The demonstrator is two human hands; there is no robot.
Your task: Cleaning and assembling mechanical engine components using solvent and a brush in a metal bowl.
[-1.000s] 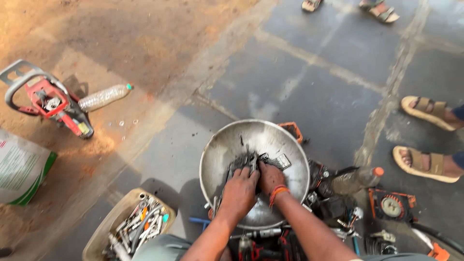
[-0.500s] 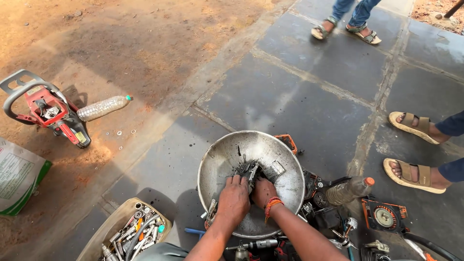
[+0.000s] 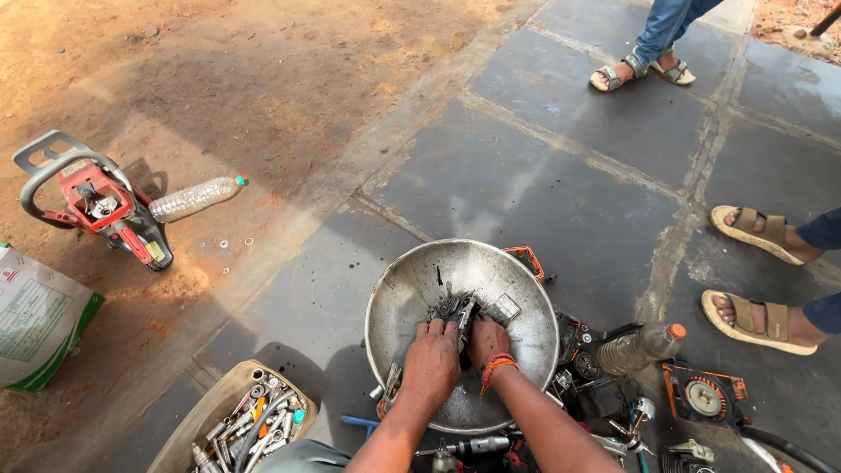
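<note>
A large dented metal bowl [image 3: 412, 280] sits on the stone paving, tilted toward me. Inside it lies a dark, greasy engine part [image 3: 462, 310]. My left hand [image 3: 431, 362] is curled over the part's near side. My right hand [image 3: 487, 341], with an orange band on the wrist, grips the part beside it. Both hands are smeared with black grime and press close together in the bowl's middle.
A tray of sockets and tools [image 3: 254, 420] lies at lower left. A red chainsaw body [image 3: 96, 203] and a plastic bottle [image 3: 193, 199] rest on the dirt. Dismantled engine pieces [image 3: 701, 396] and a bottle [image 3: 635, 348] crowd the right. Other people's sandalled feet [image 3: 758, 317] stand nearby.
The view has tilted and shifted, so the bowl sits lower in frame. My hands stay in the bowl on the greasy part, working it slightly. A person's feet came into view at the top.
</note>
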